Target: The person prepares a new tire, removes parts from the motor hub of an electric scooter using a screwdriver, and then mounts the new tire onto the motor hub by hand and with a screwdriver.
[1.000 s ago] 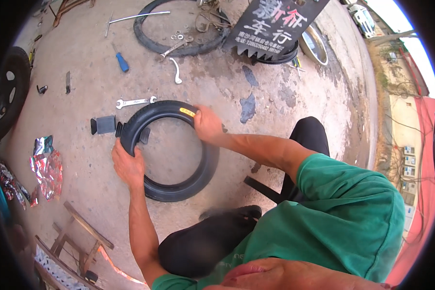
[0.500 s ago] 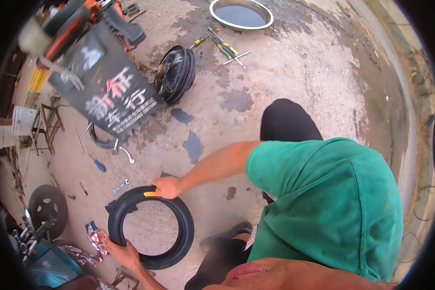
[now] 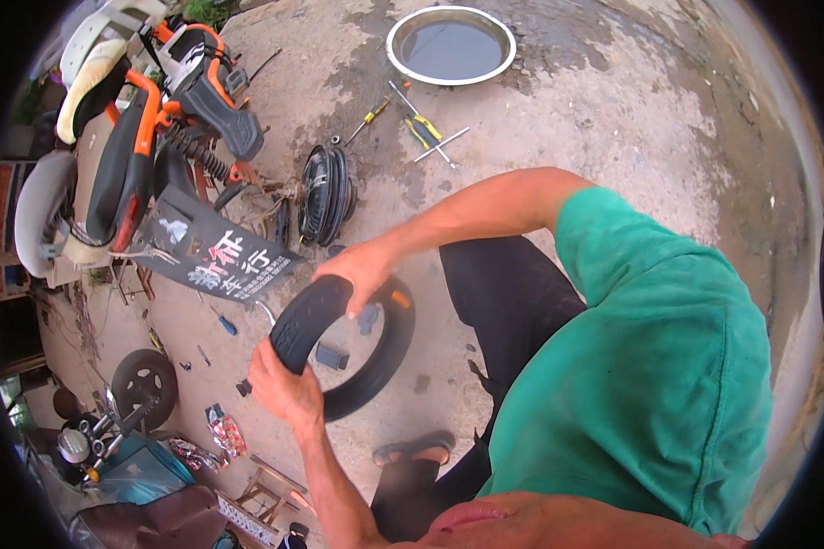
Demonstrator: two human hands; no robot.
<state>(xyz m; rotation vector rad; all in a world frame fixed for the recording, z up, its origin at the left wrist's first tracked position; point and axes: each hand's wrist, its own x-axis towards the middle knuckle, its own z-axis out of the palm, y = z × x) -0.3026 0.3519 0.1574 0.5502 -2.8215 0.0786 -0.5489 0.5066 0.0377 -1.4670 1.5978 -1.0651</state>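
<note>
Head view: your left hand (image 3: pixel 288 389) grasps the black tire (image 3: pixel 311 316) on its left side, and your right hand (image 3: pixel 359 273) grasps it at the top, thumb inside the ring. Tire is tilted in front of you over the concrete floor (image 3: pixel 604 119), grey block (image 3: pixel 331 359) visible through its opening; blue-handled screwdriver (image 3: pixel 227 325) lies off left, black wheel hub (image 3: pixel 323 197) beyond, round basin (image 3: pixel 450 82) of liquid farther up.
</note>
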